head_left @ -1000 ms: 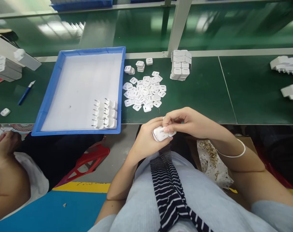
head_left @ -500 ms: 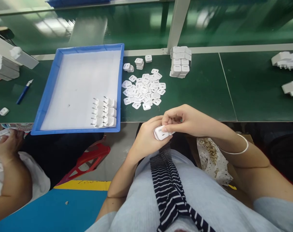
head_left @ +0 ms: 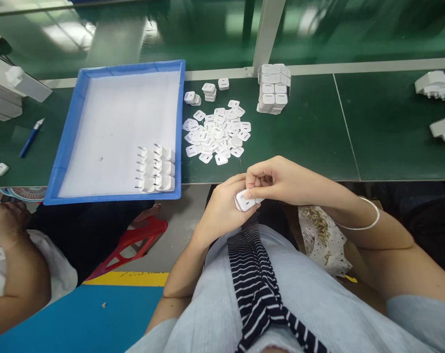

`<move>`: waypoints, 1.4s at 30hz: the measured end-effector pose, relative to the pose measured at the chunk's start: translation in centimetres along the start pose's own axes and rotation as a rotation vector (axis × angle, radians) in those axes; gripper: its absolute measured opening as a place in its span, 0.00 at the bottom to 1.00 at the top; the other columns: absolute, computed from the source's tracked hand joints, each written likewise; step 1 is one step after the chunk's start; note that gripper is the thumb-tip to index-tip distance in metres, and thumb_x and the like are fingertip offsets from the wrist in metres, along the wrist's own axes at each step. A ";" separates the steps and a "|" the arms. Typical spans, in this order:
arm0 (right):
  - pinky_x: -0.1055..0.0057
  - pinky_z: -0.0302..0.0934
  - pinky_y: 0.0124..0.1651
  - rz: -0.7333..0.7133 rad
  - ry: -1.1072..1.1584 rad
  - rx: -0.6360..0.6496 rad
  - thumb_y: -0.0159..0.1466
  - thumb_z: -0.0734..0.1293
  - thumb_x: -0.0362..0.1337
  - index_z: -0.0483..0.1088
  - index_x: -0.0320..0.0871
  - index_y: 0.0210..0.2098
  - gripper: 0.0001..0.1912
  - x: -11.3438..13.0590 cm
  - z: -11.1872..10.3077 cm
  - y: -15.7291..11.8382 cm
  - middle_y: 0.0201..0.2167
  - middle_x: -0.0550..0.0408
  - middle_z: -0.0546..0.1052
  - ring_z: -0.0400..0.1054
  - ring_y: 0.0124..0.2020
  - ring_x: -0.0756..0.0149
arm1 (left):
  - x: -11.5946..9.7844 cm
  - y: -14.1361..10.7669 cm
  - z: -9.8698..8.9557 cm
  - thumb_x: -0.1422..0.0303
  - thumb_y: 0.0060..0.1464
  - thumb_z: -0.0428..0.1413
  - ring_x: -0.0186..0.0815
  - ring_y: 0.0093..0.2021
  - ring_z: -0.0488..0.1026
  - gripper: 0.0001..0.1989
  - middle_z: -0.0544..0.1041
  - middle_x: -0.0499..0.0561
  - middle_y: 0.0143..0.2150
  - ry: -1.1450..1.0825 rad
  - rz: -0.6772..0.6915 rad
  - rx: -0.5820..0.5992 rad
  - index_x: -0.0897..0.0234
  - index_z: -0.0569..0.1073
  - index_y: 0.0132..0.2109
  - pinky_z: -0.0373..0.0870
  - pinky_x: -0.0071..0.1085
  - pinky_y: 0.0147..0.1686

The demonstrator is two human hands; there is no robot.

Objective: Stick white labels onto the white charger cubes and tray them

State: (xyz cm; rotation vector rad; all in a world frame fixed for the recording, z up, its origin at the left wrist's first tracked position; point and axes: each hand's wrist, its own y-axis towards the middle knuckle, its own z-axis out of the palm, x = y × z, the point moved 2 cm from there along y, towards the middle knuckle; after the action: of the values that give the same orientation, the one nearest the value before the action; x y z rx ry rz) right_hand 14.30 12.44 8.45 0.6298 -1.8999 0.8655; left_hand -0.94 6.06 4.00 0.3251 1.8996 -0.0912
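Note:
My left hand [head_left: 222, 203] is closed around a white charger cover [head_left: 244, 202] with rounded corners and a small dark slot, held just off the bench's front edge. Whether more covers or a charger body lie beneath it, I cannot tell. My right hand [head_left: 268, 181] is closed, its thumb pressed on that cover and its fingers curled. A bit of another white piece [head_left: 259, 200] shows under the right thumb. Beyond the hands a loose pile of white charger covers [head_left: 217, 135] lies on the green bench [head_left: 310, 132].
To the left, a blue-rimmed tray [head_left: 179, 122] holds several white plug chargers [head_left: 164, 169], pins facing left. Stacked chargers [head_left: 274, 90] stand behind the pile, near small cover stacks [head_left: 209, 91]. A blue knife [head_left: 32, 137] lies far left. A co-worker's hand [head_left: 7, 218] is at lower left.
The view has shifted slightly, so the tray and the bench items sit a little further left and higher. Both hands keep nearly the same grip on the cover.

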 end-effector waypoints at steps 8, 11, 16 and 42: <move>0.73 0.47 0.25 0.011 -0.111 -0.006 0.60 0.71 0.37 0.70 0.41 0.24 0.10 0.1 0.0 0.3 0.19 0.62 0.68 0.57 0.22 0.74 | 0.3 -0.1 0.3 0.72 0.53 0.65 0.37 0.41 0.78 0.05 0.80 0.51 0.43 0.010 0.001 -0.009 0.62 0.78 0.38 0.75 0.32 0.40; 0.73 0.48 0.25 0.004 -0.150 -0.018 0.60 0.70 0.34 0.70 0.41 0.23 0.10 0.2 0.0 0.3 0.19 0.62 0.69 0.58 0.22 0.74 | 0.4 -0.1 0.3 0.72 0.54 0.64 0.37 0.42 0.78 0.04 0.81 0.52 0.45 0.017 0.006 -0.007 0.62 0.78 0.38 0.75 0.32 0.41; 0.72 0.44 0.25 0.032 -0.189 -0.093 0.57 0.76 0.42 0.60 0.42 0.19 0.22 -0.1 -0.2 0.3 0.17 0.63 0.65 0.54 0.22 0.74 | 0.3 -0.2 0.1 0.71 0.54 0.64 0.40 0.49 0.79 0.11 0.81 0.54 0.49 0.036 0.056 -0.015 0.61 0.79 0.45 0.76 0.36 0.47; 0.63 0.66 0.39 -0.552 -0.389 -0.599 0.67 0.70 0.30 0.73 0.46 0.53 0.16 1.1 3.3 -3.6 0.35 0.52 0.73 0.67 0.37 0.61 | 0.1 -0.3 -1.5 0.65 0.55 0.66 0.45 0.58 0.77 0.21 0.79 0.55 0.58 -0.103 0.341 -0.170 0.57 0.77 0.56 0.76 0.43 0.58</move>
State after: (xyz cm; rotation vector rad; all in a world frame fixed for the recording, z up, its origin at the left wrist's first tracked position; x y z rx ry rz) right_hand 14.61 7.56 9.46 0.9168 -2.0273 -0.1941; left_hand -2.37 6.15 4.43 0.5130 1.7121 0.2750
